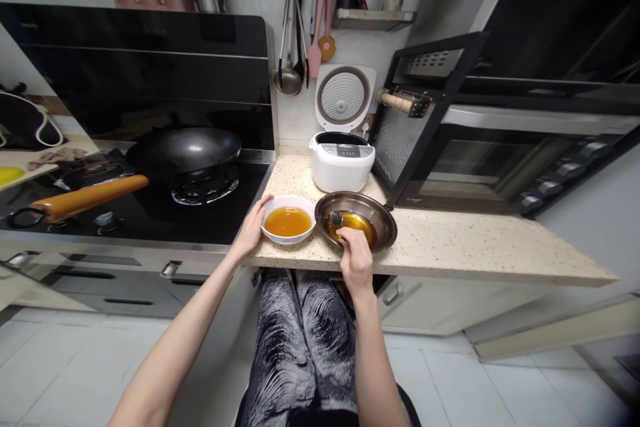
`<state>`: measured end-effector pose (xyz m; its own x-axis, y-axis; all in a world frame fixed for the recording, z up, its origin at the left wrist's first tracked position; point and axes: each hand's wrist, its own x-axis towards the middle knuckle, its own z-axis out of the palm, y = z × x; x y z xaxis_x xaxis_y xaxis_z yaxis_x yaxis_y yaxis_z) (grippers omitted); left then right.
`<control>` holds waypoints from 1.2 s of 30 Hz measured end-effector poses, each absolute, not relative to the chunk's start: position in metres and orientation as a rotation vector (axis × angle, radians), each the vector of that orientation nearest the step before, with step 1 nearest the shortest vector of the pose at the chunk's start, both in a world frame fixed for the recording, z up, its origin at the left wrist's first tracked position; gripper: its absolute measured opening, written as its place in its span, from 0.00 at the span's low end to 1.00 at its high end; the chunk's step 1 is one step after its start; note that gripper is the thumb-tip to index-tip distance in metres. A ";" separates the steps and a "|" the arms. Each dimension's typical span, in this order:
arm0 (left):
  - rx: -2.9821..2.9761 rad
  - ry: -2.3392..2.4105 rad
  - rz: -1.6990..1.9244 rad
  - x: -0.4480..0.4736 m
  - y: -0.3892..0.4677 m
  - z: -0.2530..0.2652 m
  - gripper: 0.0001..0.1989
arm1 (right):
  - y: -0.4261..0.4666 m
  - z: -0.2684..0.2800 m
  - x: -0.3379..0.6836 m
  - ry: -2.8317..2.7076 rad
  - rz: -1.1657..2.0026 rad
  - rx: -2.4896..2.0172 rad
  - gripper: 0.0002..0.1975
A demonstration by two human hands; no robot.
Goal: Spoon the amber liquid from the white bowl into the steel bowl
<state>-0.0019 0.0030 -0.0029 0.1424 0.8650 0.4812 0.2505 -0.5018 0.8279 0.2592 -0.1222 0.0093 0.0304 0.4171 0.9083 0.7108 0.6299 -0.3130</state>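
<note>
A white bowl (286,239) of amber-coloured liquid (288,221) rests near the counter's front edge. My left hand (251,227) grips its left side, fingers along the rim. Touching or nearly touching it on the right is a wide metal bowl (387,221), with darker golden liquid (361,221) inside. Over that bowl's front rim, my right hand (357,259) is closed in a pinch on a spoon (336,217), whose dark-looking head is at the liquid. Most of the spoon's handle is hidden by my fingers.
Behind the bowls stands a white rice cooker (343,170), its lid raised. To the left, a black wok (187,150) with a wooden handle (93,198) sits on the stove (150,220). A rack (400,147) with an oven (480,160) stands right. Utensils (291,27) hang above.
</note>
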 end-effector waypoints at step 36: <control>1.845 1.047 1.389 0.000 0.003 -0.003 0.25 | -0.119 0.013 0.181 -1.339 -0.007 -0.923 0.09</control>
